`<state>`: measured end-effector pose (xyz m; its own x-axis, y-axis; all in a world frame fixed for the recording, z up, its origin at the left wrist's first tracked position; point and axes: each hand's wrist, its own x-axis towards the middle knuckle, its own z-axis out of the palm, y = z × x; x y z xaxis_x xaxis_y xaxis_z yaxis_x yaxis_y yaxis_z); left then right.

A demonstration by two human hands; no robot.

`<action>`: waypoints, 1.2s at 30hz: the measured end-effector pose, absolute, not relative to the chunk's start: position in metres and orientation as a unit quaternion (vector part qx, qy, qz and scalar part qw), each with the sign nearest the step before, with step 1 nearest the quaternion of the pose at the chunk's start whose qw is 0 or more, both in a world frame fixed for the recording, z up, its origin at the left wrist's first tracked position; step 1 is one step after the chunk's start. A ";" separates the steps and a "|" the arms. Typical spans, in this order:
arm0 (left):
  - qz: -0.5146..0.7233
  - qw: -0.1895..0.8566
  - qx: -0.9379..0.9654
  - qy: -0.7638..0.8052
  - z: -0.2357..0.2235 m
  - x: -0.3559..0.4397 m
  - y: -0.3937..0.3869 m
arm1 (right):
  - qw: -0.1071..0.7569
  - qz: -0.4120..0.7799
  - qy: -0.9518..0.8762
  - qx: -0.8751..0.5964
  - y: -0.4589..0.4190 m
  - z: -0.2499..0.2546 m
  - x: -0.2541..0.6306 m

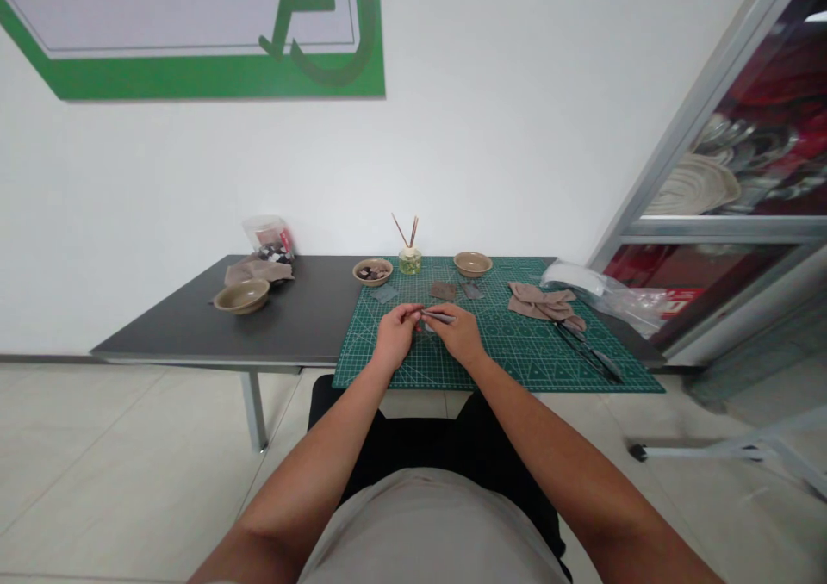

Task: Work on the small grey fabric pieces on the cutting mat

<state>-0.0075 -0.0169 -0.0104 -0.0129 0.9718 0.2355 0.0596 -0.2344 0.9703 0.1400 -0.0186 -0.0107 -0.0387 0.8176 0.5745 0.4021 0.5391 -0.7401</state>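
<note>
Both my hands meet over the green cutting mat (517, 351) near its front edge. My left hand (395, 334) is closed in a pinch on something small that I cannot make out. My right hand (457, 332) is closed on a thin grey pen-like tool (440, 316), whose tip points left toward the left fingertips. Just beyond the hands lie small brown and grey flat pieces (443, 290) on the mat.
On the dark table (284, 317): a tan bowl (242, 295) at left, a bowl with dark bits (373, 270), a reed diffuser (409, 259), an empty bowl (472, 263), beige cloth (543, 301), a dark long tool (587, 351), plastic bags (268, 238). A glass door (743, 179) stands at right.
</note>
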 end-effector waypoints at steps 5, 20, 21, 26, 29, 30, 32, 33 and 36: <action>0.543 0.430 0.556 0.459 -0.009 -0.008 -0.018 | 0.513 0.183 -0.709 -0.448 -0.020 -0.009 0.138; 0.546 0.443 0.555 0.444 -0.012 -0.007 -0.017 | 0.514 0.197 -0.703 -0.450 -0.017 -0.013 0.139; 0.545 0.441 0.558 0.444 -0.012 -0.007 -0.017 | 0.515 0.202 -0.700 -0.452 -0.017 -0.014 0.139; 0.547 0.438 0.556 0.447 -0.013 -0.008 -0.016 | 0.517 0.209 -0.698 -0.450 -0.018 -0.012 0.139; 0.545 0.432 0.559 0.452 -0.013 -0.008 -0.015 | 0.512 0.202 -0.704 -0.449 -0.018 -0.010 0.139; 0.544 0.429 0.561 0.452 -0.013 -0.008 -0.015 | 0.513 0.202 -0.703 -0.449 -0.018 -0.010 0.139; 0.545 0.427 0.561 0.453 -0.013 -0.008 -0.016 | 0.516 0.209 -0.698 -0.450 -0.018 -0.010 0.140; 0.547 0.428 0.559 0.453 -0.012 -0.008 -0.016 | 0.518 0.217 -0.694 -0.450 -0.018 -0.010 0.140; 0.548 0.435 0.550 0.457 -0.011 -0.008 -0.017 | 0.523 0.238 -0.684 -0.450 -0.018 -0.010 0.141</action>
<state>-0.0079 -0.0172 -0.0112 -0.0176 0.9787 0.2046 0.0255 -0.2041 0.9786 0.1410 -0.0176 -0.0100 -0.0480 0.8636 0.5019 0.3663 0.4827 -0.7955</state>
